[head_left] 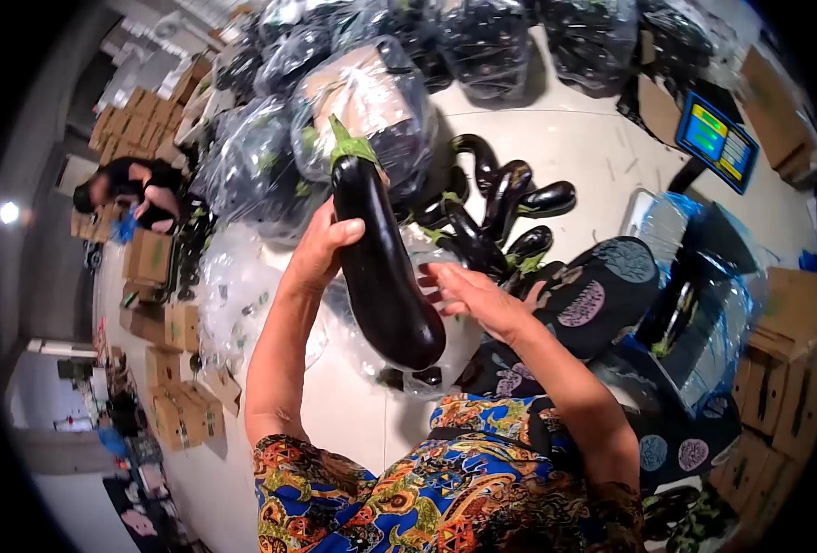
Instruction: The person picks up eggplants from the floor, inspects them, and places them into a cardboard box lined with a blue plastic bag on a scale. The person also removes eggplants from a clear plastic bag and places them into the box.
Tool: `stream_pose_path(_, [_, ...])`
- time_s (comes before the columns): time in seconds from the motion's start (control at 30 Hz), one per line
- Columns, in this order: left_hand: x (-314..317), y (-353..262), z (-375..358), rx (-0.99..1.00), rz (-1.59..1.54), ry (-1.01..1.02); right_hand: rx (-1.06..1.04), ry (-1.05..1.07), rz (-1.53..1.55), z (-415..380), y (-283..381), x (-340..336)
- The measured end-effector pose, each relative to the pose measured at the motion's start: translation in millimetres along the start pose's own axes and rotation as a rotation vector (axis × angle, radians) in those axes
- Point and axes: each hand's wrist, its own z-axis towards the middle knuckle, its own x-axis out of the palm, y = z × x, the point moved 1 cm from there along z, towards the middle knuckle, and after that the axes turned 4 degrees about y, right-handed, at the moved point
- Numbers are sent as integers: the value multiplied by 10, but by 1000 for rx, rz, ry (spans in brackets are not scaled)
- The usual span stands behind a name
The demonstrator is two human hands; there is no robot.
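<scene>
A large glossy eggplant with a green stem cap is raised in front of me. My left hand is closed around its upper part, the thumb lying across the skin. My right hand is beside its lower half, fingers stretched out and apart, the fingertips close to the skin. Below the eggplant lies a clear plastic bag with dark eggplants partly visible in it. Several loose eggplants lie in a heap on the pale floor beyond my right hand.
Plastic bags full of eggplants stand across the back. At right are a scale display and a blue-plastic-lined tray holding an eggplant. Cardboard boxes stand on both sides. Another person bends over at far left.
</scene>
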Motion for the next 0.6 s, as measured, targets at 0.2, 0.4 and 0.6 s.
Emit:
stream_pose_path(0.2, [734, 41, 677, 126, -429, 270, -215, 103, 549, -535, 479, -167])
stream_pose_path(0.4, [1481, 67, 1151, 102, -843, 489, -476, -28, 497, -1166, 738, -411])
stream_pose_path(0.6, [2251, -113, 1357, 139, -884, 706, -592, -319, 315, -1772, 871, -511])
